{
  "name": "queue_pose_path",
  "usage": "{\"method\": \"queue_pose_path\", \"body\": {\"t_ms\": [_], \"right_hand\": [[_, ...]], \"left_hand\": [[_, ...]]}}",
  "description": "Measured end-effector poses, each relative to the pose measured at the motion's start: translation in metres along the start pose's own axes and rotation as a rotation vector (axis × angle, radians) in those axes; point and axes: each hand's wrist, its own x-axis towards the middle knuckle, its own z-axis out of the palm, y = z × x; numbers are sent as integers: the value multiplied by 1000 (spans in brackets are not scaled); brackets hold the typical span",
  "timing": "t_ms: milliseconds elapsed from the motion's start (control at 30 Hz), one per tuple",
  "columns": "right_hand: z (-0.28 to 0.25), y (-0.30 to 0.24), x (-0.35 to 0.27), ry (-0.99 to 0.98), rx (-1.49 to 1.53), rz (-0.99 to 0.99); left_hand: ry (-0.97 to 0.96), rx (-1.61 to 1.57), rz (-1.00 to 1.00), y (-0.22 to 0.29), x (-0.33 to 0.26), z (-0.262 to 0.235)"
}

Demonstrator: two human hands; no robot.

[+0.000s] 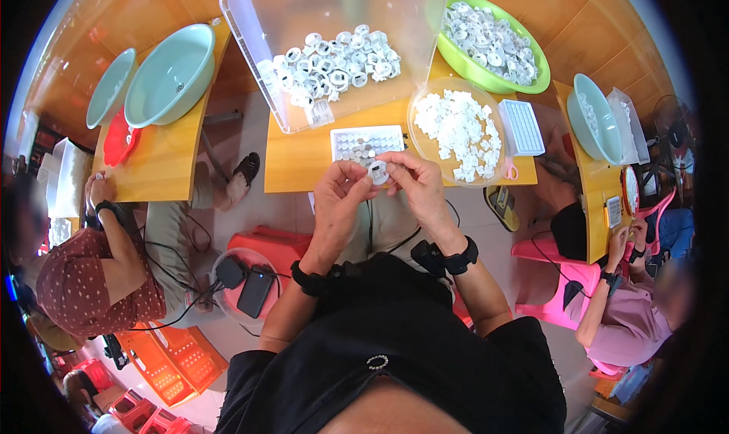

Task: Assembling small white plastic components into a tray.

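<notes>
Between my two hands is a small round white plastic part (378, 173) with a dark slot. The fingertips of my left hand (343, 191) pinch its left side. My right hand (416, 185) grips the right edge with thumb and forefinger. Just beyond them on the table lies a white tray (340, 135) with rows of round pockets, some holding silvery discs. Right of it, a round clear dish (417, 149) holds many small white plastic pieces (459, 134). A large clear bin (250, 62) with many round white parts (334, 63) stands behind the tray.
A green basin (465, 68) of similar parts stands at the back right. A blue-and-white tray (524, 128) and pink scissors (512, 173) lie by the dish. Co-workers sit at side tables, left and right. A red stool (273, 244) and cables are beside my legs.
</notes>
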Motion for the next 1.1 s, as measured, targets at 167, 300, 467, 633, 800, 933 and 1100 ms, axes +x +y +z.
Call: {"method": "queue_pose_path", "body": {"t_ms": [167, 300, 467, 633, 800, 933, 1100], "right_hand": [[-6, -5, 5, -64, -72, -12], [-7, -12, 4, -102, -101, 15], [-13, -11, 5, -123, -71, 69], [-11, -15, 0, -189, -134, 101], [-12, -2, -15, -221, -180, 131], [-11, 4, -20, -210, -311, 163], [-12, 16, 6, -40, -500, -97]], "left_hand": [[-16, -35, -44, 2, 0, 0], [-95, -122, -144, 4, 0, -3], [-124, -168, -212, -3, 3, -8], [-142, -224, -281, -9, 1, -14], [-259, -192, -492, -11, -7, -27], [-262, -201, -544, -22, -12, -36], [-204, -355, -469, -26, -16, -46]]}}
